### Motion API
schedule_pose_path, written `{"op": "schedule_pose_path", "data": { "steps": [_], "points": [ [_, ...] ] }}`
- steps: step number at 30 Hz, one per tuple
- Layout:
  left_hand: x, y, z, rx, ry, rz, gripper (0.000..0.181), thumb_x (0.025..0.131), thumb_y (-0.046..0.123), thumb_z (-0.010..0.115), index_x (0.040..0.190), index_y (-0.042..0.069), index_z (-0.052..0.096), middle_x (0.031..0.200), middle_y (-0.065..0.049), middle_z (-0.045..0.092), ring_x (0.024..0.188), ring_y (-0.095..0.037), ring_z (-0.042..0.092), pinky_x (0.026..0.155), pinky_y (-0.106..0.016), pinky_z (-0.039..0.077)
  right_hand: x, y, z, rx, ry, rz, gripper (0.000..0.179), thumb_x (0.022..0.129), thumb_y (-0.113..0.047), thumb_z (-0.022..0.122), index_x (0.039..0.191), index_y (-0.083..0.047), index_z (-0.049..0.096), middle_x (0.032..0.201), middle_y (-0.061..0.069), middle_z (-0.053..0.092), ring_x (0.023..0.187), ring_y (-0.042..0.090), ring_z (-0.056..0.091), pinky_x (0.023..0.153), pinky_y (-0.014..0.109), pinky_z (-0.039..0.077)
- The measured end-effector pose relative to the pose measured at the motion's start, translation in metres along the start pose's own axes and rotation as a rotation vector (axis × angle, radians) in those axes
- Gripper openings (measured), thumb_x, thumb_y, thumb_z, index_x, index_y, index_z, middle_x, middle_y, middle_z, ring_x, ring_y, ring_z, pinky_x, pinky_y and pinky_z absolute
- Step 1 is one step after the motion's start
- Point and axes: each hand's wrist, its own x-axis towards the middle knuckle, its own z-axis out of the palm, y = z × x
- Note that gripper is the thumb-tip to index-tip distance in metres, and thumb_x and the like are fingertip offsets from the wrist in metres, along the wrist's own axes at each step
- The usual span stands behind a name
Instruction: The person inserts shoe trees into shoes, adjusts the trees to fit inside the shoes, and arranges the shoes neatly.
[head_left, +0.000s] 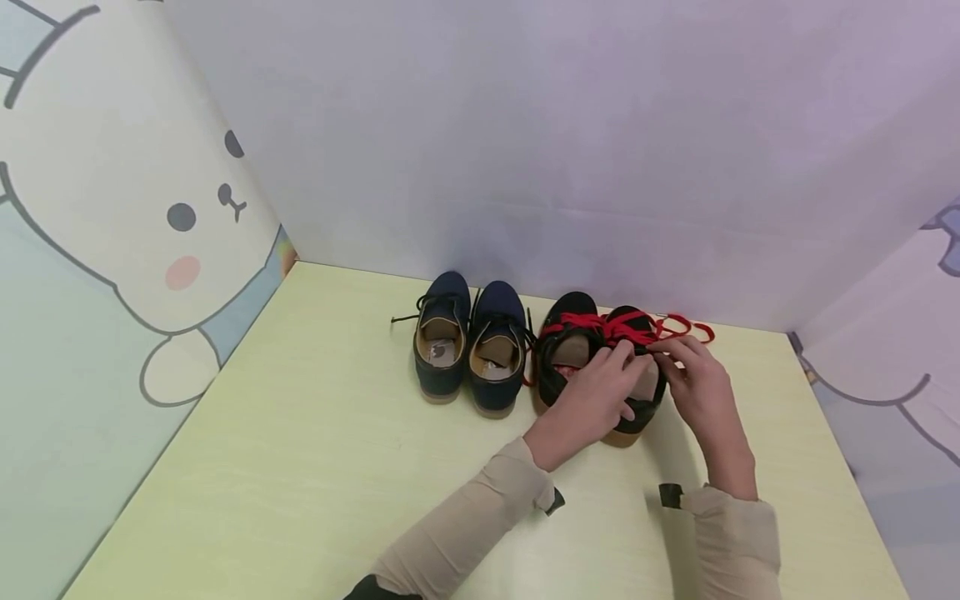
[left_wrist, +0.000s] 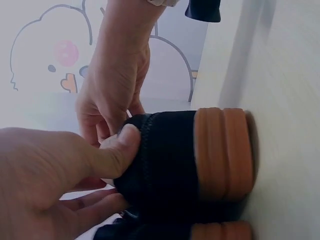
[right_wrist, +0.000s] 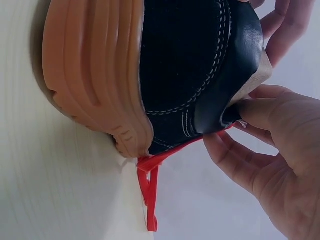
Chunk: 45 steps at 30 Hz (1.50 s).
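A pair of black shoes with red laces stands at the right of the row; my hands are at the right-hand shoe [head_left: 621, 425]. Its brown sole and dark leather side fill much of the right wrist view. My right hand [head_left: 701, 383] pinches the red shoelace [right_wrist: 175, 150] at the edge of the eyelet flap [right_wrist: 215, 110], thumb toward the opening. My left hand [head_left: 596, 396] reaches over the opening, its thumb [left_wrist: 125, 142] against the heel collar and its fingers near the laces. The fingertips are partly hidden. Looped lace hangs past the shoe's right side.
To the left stands a pair of navy shoes [head_left: 442, 358] with dark laces, close beside the other black shoe [head_left: 551, 379]. A pale wall [head_left: 525, 150] rises right behind the toes. All the shoes rest on a light yellow tabletop [head_left: 315, 467].
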Motion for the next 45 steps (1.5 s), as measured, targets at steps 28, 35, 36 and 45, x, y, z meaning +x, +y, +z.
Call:
{"op": "schedule_pose_path", "data": {
  "steps": [28, 35, 36, 45],
  "points": [
    [0.024, -0.012, 0.004, -0.089, -0.019, -0.003, 0.039, 0.098, 0.025, 0.073, 0.135, 0.032, 0.061, 0.121, 0.007, 0.057, 0.099, -0.009, 0.053, 0.070, -0.015, 0.050, 0.000, 0.000, 0.003, -0.005, -0.005, 0.004, 0.022, 0.097, 0.006, 0.065, 0.115, -0.005, 0.072, 0.119, 0.015, 0.066, 0.100, 0.037, 0.067, 0.083, 0.059, 0.057],
    [0.027, -0.011, 0.007, -0.083, 0.013, 0.009, 0.040, 0.097, 0.025, 0.075, 0.134, 0.031, 0.062, 0.116, 0.006, 0.058, 0.092, -0.008, 0.058, 0.069, -0.015, 0.051, -0.001, -0.001, 0.000, -0.008, 0.011, 0.002, 0.023, 0.096, 0.006, 0.066, 0.115, -0.006, 0.073, 0.118, 0.014, 0.067, 0.100, 0.037, 0.068, 0.081, 0.045, 0.057],
    [0.028, -0.010, 0.007, -0.076, 0.012, 0.005, 0.040, 0.097, 0.025, 0.075, 0.134, 0.031, 0.062, 0.116, 0.006, 0.059, 0.090, -0.008, 0.058, 0.069, -0.016, 0.051, -0.001, -0.001, -0.001, -0.010, 0.010, 0.003, 0.023, 0.096, 0.006, 0.067, 0.115, -0.006, 0.073, 0.119, 0.014, 0.067, 0.100, 0.036, 0.068, 0.081, 0.044, 0.057],
    [0.030, 0.001, 0.014, -0.067, 0.006, -0.131, 0.051, 0.096, 0.024, 0.076, 0.142, 0.025, 0.054, 0.126, 0.001, 0.057, 0.100, -0.013, 0.060, 0.078, -0.020, 0.057, -0.003, 0.000, 0.001, -0.021, 0.006, 0.015, 0.020, 0.097, 0.003, 0.068, 0.112, -0.008, 0.073, 0.117, 0.012, 0.068, 0.099, 0.032, 0.067, 0.078, 0.029, 0.054]
  ]
}}
